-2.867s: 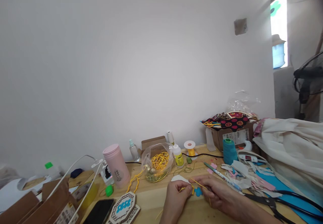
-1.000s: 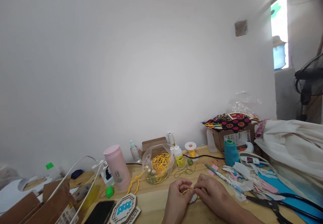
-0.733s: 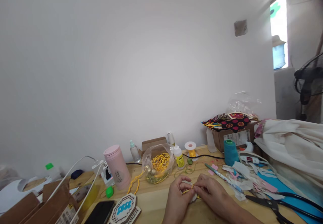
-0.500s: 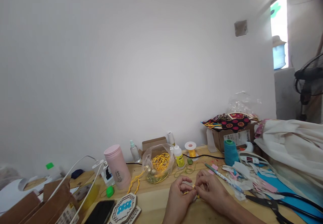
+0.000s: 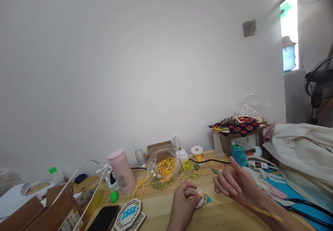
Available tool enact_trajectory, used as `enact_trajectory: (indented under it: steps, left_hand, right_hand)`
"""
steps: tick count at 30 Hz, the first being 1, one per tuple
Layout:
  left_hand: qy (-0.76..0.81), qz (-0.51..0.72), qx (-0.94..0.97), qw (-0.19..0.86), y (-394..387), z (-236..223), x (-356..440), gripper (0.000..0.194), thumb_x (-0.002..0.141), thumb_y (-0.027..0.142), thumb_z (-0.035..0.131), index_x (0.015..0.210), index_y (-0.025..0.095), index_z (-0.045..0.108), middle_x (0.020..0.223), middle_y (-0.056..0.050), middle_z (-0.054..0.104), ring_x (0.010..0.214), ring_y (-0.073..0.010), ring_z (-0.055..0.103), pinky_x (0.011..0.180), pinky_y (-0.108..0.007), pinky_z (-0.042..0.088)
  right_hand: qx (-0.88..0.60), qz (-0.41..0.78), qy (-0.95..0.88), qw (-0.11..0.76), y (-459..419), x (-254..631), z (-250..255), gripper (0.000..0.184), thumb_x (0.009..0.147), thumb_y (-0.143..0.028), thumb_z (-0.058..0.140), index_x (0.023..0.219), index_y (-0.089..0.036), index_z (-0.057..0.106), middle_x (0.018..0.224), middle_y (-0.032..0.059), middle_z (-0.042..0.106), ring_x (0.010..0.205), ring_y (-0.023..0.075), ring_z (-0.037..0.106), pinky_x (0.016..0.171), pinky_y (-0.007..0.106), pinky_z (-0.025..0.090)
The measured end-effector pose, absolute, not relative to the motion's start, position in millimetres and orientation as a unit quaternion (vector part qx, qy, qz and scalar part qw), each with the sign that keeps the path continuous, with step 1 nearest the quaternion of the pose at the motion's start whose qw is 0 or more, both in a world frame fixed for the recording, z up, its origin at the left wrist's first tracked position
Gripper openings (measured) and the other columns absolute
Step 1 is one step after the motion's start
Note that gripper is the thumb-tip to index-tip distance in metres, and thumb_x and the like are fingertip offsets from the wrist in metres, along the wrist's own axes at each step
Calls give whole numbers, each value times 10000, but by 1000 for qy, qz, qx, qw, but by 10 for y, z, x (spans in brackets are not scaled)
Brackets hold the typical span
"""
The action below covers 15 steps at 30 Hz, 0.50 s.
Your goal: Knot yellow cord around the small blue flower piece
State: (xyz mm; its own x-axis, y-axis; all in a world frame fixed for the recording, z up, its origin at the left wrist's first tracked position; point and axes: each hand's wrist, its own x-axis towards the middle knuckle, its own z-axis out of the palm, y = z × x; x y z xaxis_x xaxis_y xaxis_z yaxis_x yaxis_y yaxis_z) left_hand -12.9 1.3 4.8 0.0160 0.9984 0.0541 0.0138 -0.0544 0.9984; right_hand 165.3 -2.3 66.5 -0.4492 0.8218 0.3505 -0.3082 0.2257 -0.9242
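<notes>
My left hand (image 5: 184, 203) pinches a small white rounded piece (image 5: 199, 203) low over the table. Blue petal shapes (image 5: 207, 199) and yellow cord show at the piece's right edge. From there a yellow cord (image 5: 218, 201) runs rightward to my right hand (image 5: 232, 182), which is raised with curled fingers and the thumb pointing up. More yellow strand appears along the wrist, slightly blurred. The cord seems to pass through the curled fingers, though the exact grip is hidden.
A bag of yellow cord (image 5: 166, 166), a glue bottle (image 5: 185, 161) and a cord spool (image 5: 197, 153) stand behind my hands. Teal thread (image 5: 238, 154) and black-handled scissors (image 5: 307, 206) are at right. Octagonal wooden pieces (image 5: 128, 214), a phone (image 5: 104, 218) and a pink tumbler (image 5: 121, 172) are leftward.
My right hand has left the piece, moving up and right and drawing the yellow cord out. The left hand keeps its hold, and the white and blue piece shows more now.
</notes>
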Motion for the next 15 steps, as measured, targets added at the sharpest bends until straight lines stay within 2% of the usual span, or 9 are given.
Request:
enact_trajectory:
  steps: [2,3,5,6,10,15]
  left_hand:
    - [484,506,521,488,14,47,-126,243,500,202,678,683,129,536,506,4,606,461,-118,533,456,-208,391]
    - [481,505,524,488,13,52,-126,236,501,196,676,680,127,537,503,3,604,459,-117,530,455,-206,389]
    - [476,504,532,486,8,68,-127,224,503,178,670,678,126,540,495,2,602,458,-114,522,455,-205,387]
    - [475,504,535,484,5,76,-127,222,502,171,669,678,125,542,494,1,601,462,-115,520,458,-205,387]
    - [485,502,543,467,-2,86,-126,236,491,191,682,677,121,555,498,-3,596,466,-116,513,461,-207,381]
    - [488,497,554,456,2,56,-120,233,501,231,674,687,121,586,563,-27,617,535,-139,538,498,-218,389]
  right_hand:
    - [-294,498,-672,463,7,1602,600,522,765,-521,199,400,-191,376,444,-5,413,498,129,443,552,271,384]
    - [-341,429,-718,428,18,1561,550,428,711,-514,352,469,-180,465,497,1,473,523,135,454,534,259,371]
    - [-425,268,-757,417,29,1474,433,244,628,-424,520,652,-184,557,659,8,558,634,154,479,571,248,354]
    - [-433,224,-777,398,31,1438,375,218,602,-373,561,730,-197,571,730,5,575,683,157,486,591,241,348]
    - [-493,186,-786,324,36,1378,231,113,639,-288,528,655,-200,597,625,-8,599,591,132,499,506,214,300]
    - [-495,198,-788,308,29,1395,268,177,682,-224,459,639,-201,629,606,2,621,582,131,518,499,210,299]
